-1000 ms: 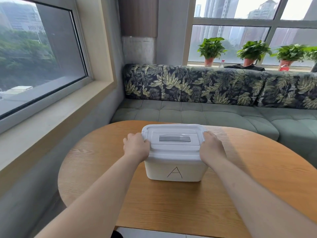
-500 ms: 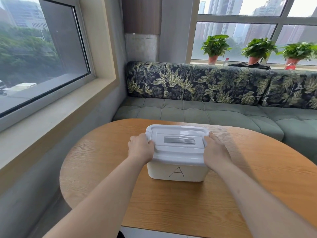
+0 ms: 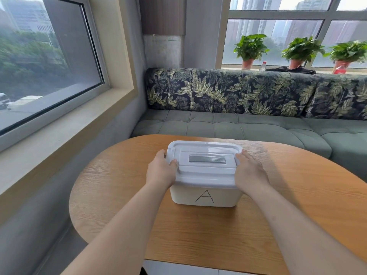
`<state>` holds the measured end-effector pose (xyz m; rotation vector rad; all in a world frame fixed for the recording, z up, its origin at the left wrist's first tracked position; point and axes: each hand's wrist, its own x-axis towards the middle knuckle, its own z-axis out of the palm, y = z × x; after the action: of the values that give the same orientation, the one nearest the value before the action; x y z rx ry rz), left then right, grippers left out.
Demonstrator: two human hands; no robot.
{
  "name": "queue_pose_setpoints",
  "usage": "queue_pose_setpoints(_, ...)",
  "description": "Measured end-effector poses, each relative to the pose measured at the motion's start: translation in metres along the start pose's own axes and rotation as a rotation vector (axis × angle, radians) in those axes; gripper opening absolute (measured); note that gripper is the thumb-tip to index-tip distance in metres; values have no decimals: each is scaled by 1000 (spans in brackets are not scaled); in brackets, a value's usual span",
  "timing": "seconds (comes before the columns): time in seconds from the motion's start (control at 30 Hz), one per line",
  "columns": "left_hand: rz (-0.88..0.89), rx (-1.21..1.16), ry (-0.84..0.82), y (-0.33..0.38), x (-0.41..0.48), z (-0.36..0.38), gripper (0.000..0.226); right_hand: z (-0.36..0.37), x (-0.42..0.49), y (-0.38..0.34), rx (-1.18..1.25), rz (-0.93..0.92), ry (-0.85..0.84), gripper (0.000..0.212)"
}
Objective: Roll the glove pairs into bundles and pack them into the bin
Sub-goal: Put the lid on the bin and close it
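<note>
Window sill (image 3: 59, 124): far left, raised above the table; no bearing on the work.
Table (image 3: 111, 187): wood, with a rounded left end. There is bare room to the left of the bin, and the near edge is close to the person.
Left hand (image 3: 160, 172): grips the lid's left end, thumb over the top, fingers round the rim.
Bin (image 3: 204, 195): white, marked "A", at the table's centre, well in from every edge.
Lid (image 3: 206, 171): seated on the bin; the contents are hidden.
Right hand (image 3: 250, 173): holds the lid's right end, thumb at the top edge, fingers along the side.
Gloves: none in view.
Progress: no rolling or packing is evidenced, and it cannot be told whether bundles lie inside. With the lid on, nothing can be packed until it is lifted.
Right side: wide bare tabletop, ample room to set the lid down. The sofa (image 3: 258, 128) is behind and the plants (image 3: 250, 46) beyond, well apart.
</note>
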<state>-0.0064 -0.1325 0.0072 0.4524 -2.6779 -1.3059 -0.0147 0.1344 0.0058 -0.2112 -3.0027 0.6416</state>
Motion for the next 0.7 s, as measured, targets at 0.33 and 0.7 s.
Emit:
queue_pose_setpoints(0.33,130,73,151,6,-9,3,26,-7,-7,-5,22,0,-4,54)
queue_pose_setpoints(0.7,197,188,78,3,0,2,39,5,-21,-2,568,194,258,61)
